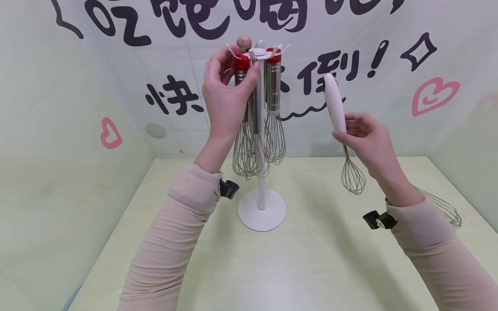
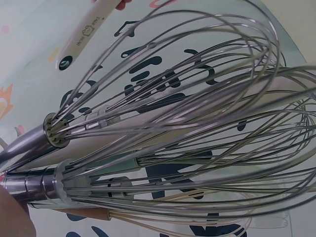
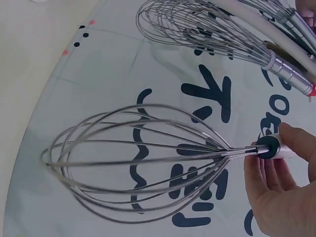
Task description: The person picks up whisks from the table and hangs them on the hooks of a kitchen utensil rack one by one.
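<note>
A white-handled whisk (image 1: 333, 99) is held in my right hand (image 1: 367, 140), pinched low on the handle with its wire loops hanging down. In the right wrist view, thumb and fingers (image 3: 256, 185) hold it by the dark-collared handle end. My left hand (image 1: 225, 88) grips the top of a white whisk rack (image 1: 261, 196), its curled fingers and thumb around the hooks and a red-topped whisk (image 1: 241, 64). Another red-topped whisk (image 1: 274, 82) hangs to the right. Overlapping wire loops (image 2: 197, 123) fill the left wrist view. The left fingers' exact contact is partly hidden.
Another whisk (image 1: 441, 207) lies on the pale wooden table (image 1: 311, 268), partly behind the right forearm. A wooden knob (image 1: 244, 43) and a pale blue tip (image 1: 260, 43) show at the rack's back. Behind stands a printed wall (image 1: 175, 129).
</note>
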`<state>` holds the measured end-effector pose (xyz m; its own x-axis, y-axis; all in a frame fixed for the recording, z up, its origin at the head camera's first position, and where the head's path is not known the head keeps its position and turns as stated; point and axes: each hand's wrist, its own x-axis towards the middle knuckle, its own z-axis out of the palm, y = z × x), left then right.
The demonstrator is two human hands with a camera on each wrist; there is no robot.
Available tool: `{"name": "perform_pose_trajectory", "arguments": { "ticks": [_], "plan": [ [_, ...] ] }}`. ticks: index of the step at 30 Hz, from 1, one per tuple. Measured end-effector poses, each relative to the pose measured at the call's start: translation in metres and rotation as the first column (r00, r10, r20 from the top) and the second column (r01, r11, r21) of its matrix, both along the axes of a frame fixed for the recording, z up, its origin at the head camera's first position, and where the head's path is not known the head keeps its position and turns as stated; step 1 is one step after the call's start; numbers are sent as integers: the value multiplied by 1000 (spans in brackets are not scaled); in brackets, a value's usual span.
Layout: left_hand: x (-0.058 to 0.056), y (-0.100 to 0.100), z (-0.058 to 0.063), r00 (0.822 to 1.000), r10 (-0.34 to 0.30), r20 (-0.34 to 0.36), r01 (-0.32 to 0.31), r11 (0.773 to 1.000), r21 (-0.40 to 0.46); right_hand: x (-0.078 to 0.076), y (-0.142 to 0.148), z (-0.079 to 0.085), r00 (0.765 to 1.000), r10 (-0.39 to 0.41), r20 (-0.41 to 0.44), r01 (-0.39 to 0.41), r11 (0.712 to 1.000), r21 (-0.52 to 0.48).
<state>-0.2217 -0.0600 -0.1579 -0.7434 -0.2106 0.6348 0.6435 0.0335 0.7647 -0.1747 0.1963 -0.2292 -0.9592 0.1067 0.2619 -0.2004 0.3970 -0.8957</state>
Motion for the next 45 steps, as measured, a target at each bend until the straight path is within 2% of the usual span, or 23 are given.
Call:
{"name": "perform_pose_trajectory", "arguments": {
  "ticks": [9,16,27,34,45],
  "plan": [
    [0,-1,0,1000,0,2,0,1000,17,6,-24,22,994,29,-104,-49,980,-192],
    [0,1,-1,1000,-1,2,1,1000,5,10,-40,34,982,52,-182,-101,957,-272],
    [-1,1,-1,1000,-4,2,4,1000,0,15,-60,46,968,73,-242,-143,947,-287],
    [-1,0,-2,1000,-2,0,2,1000,5,13,-70,49,969,58,-242,-108,974,-197],
    [0,1,-1,1000,-9,6,9,1000,12,12,-77,52,971,37,-235,-73,986,-147]
  ]
}}
